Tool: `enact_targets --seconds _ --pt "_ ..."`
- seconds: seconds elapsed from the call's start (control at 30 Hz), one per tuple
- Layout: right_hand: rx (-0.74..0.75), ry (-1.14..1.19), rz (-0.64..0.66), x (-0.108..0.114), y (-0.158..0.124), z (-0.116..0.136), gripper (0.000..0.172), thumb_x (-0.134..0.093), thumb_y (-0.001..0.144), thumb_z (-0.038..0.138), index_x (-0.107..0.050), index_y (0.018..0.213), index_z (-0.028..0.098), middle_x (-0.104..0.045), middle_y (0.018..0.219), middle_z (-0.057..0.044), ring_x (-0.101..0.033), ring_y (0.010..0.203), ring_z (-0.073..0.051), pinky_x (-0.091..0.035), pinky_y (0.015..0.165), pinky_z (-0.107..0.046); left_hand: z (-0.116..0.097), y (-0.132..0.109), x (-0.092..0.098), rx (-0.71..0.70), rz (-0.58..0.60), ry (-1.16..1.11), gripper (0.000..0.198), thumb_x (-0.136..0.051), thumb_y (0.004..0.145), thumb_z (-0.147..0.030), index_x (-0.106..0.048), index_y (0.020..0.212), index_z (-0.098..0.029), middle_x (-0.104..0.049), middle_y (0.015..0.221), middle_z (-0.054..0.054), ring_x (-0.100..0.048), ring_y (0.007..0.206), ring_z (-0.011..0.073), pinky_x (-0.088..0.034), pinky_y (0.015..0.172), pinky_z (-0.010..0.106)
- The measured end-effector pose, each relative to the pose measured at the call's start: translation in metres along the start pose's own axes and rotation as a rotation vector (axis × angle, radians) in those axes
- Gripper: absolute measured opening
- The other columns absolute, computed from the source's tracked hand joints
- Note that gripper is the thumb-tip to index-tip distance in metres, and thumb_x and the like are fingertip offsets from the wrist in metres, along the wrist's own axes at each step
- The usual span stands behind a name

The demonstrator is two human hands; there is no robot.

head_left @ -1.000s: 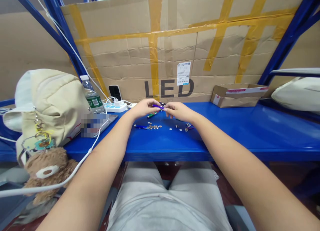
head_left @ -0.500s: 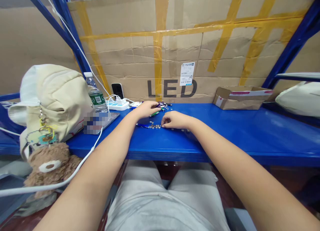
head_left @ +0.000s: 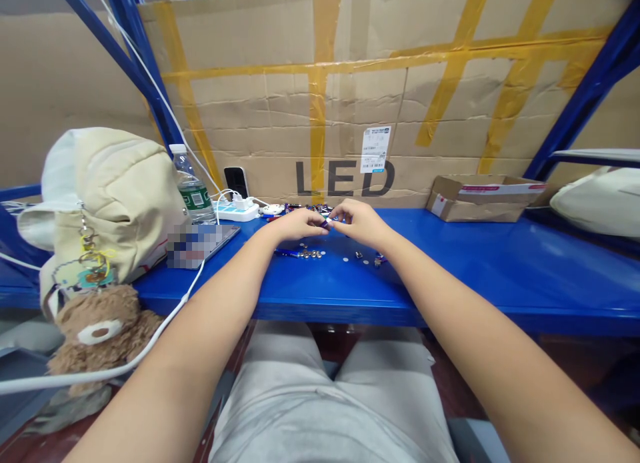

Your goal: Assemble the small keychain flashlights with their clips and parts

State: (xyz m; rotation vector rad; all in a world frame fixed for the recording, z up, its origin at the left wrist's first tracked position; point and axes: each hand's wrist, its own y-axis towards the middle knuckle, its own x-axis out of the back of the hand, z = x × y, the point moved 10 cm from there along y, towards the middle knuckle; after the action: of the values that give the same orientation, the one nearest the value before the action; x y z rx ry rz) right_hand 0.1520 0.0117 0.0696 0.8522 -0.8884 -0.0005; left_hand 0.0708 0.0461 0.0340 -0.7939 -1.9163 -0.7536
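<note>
My left hand (head_left: 300,224) is closed around a small dark purple tube (head_left: 324,223), held just above the blue tabletop. From the other side, the pinched fingers of my right hand (head_left: 356,221) meet the tube's end. Whatever lies between those fingertips is too small to make out. Below my left hand, a slim blue tube (head_left: 287,253) lies beside a short row of small silver button cells (head_left: 311,254). Loose pale discs (head_left: 345,259) and small metal parts (head_left: 379,260) are scattered under my right wrist. Behind both hands lies a pile of small coloured tubes (head_left: 295,207), partly hidden.
A low open cardboard box (head_left: 485,206) stands at the back right. At left are a cream bag (head_left: 115,196) with a plush bear (head_left: 103,326), a water bottle (head_left: 193,193), a phone (head_left: 225,239) and a white power strip (head_left: 235,213). Tall taped cardboard (head_left: 240,109) closes off the back.
My right hand has risen from the row of button cells to the tube in my left hand. My left hand has shifted slightly right and nearer, bringing the tube against the right fingertips.
</note>
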Motion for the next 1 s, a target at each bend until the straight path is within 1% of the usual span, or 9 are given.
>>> enact_targets --seconds 0.1,0.2,0.27,0.4,0.57,0.73,0.87,0.93,1.0 --pt "0.011 -0.018 0.001 0.0 0.0 -0.001 0.015 -0.061 0.072 0.022 -0.064 0.085 0.014 -0.059 0.075 -0.003 -0.051 0.067 -0.014 -0.038 0.062 -0.026 0.003 0.001 0.0 -0.001 -0.005 0.006 0.027 -0.055 0.079 -0.038 -0.066 0.086 -0.014 -0.058 0.073 0.0 -0.047 0.068 0.0116 -0.034 0.064 0.024" --pt "-0.032 -0.016 0.021 -0.002 -0.002 -0.003 0.022 -0.061 0.072 0.023 -0.062 0.092 0.014 -0.061 0.077 -0.003 -0.052 0.067 -0.014 -0.038 0.062 -0.026 0.01 0.002 0.003 0.004 -0.029 0.022 0.029 -0.054 0.079 -0.041 -0.063 0.079 -0.014 -0.055 0.069 -0.001 -0.045 0.066 0.0111 -0.032 0.062 0.024" --pt "-0.041 -0.028 0.104 -0.011 -0.005 0.0 0.021 -0.063 0.072 0.025 -0.062 0.09 0.014 -0.062 0.077 -0.003 -0.053 0.068 -0.014 -0.038 0.062 -0.025 0.015 0.002 0.006 0.009 -0.055 0.026 0.028 -0.054 0.079 -0.04 -0.063 0.08 -0.014 -0.056 0.07 -0.001 -0.047 0.067 0.0117 -0.033 0.062 0.024" --pt "0.017 -0.059 0.361 -0.041 -0.014 0.016 0.015 -0.066 0.071 0.026 -0.066 0.081 0.016 -0.064 0.08 -0.004 -0.055 0.072 -0.015 -0.04 0.065 -0.026 0.021 0.002 0.011 0.023 -0.1 0.034 0.026 -0.053 0.078 -0.037 -0.064 0.085 -0.014 -0.061 0.078 0.001 -0.051 0.074 0.014 -0.036 0.066 0.025" --pt "0.081 -0.081 0.411 -0.051 -0.016 0.028 0.018 -0.064 0.075 0.028 -0.068 0.086 0.015 -0.066 0.088 -0.007 -0.056 0.076 -0.016 -0.041 0.07 -0.027 0.019 0.002 0.009 0.016 -0.093 0.065 0.024 -0.053 0.077 -0.035 -0.065 0.082 -0.014 -0.062 0.078 0.001 -0.052 0.073 0.014 -0.036 0.066 0.025" --pt "0.055 -0.042 0.512 -0.064 -0.021 0.028 0.011 -0.058 0.075 0.017 -0.069 0.078 0.017 -0.068 0.084 -0.004 -0.058 0.075 -0.016 -0.042 0.07 -0.025 0.017 0.003 0.008 0.007 -0.08 0.033 0.028 -0.053 0.078 -0.038 -0.067 0.09 -0.016 -0.066 0.084 0.002 -0.054 0.079 0.0152 -0.038 0.071 0.025" --pt "0.021 -0.007 0.493 -0.063 -0.02 0.024 0.011 -0.057 0.072 0.014 -0.068 0.075 0.017 -0.069 0.079 -0.002 -0.058 0.07 -0.014 -0.042 0.065 -0.024 0.018 0.002 0.008 0.013 -0.082 0.035 0.026 -0.054 0.078 -0.036 -0.066 0.087 -0.016 -0.064 0.082 0.001 -0.053 0.077 0.0142 -0.037 0.07 0.025" --pt "0.011 -0.019 0.42 -0.052 -0.015 0.02 0.01 -0.058 0.072 0.016 -0.067 0.075 0.017 -0.068 0.078 -0.003 -0.058 0.069 -0.014 -0.042 0.065 -0.024 0.018 0.001 0.008 0.019 -0.081 0.053 0.023 -0.053 0.079 -0.035 -0.065 0.082 -0.015 -0.062 0.077 0.0 -0.051 0.072 0.0132 -0.036 0.067 0.025" --pt "-0.005 -0.039 0.309 -0.035 -0.009 0.013 0.01 -0.059 0.073 0.019 -0.067 0.076 0.016 -0.067 0.077 -0.003 -0.057 0.069 -0.014 -0.041 0.064 -0.025 0.017 0.001 0.007 0.029 -0.072 0.063 0.022 -0.053 0.079 -0.035 -0.063 0.078 -0.015 -0.06 0.074 0.0 -0.049 0.069 0.0124 -0.034 0.064 0.025"
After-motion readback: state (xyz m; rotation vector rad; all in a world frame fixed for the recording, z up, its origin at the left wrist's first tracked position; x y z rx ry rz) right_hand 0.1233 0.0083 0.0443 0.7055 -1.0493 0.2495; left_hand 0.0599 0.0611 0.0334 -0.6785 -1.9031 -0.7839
